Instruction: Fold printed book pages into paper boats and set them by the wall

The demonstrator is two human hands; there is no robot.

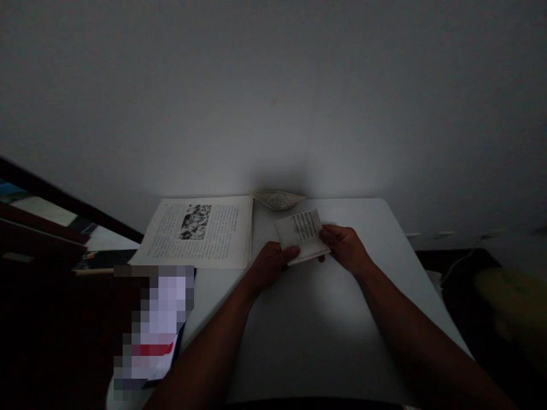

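Both my hands hold a small folded sheet of printed paper [302, 233] just above the white table [307, 330]. My left hand [270, 263] pinches its lower left corner with thumb on top. My right hand [345, 247] grips its right edge, fingers closed around it. The paper tilts slightly, with the printed text facing up.
An open book [200, 230] with a dark picture lies at the table's back left. A folded paper shape [278, 199] rests at the back edge against the wall. A blurred-out object [154, 324] sits at the left front. Dark furniture stands on both sides.
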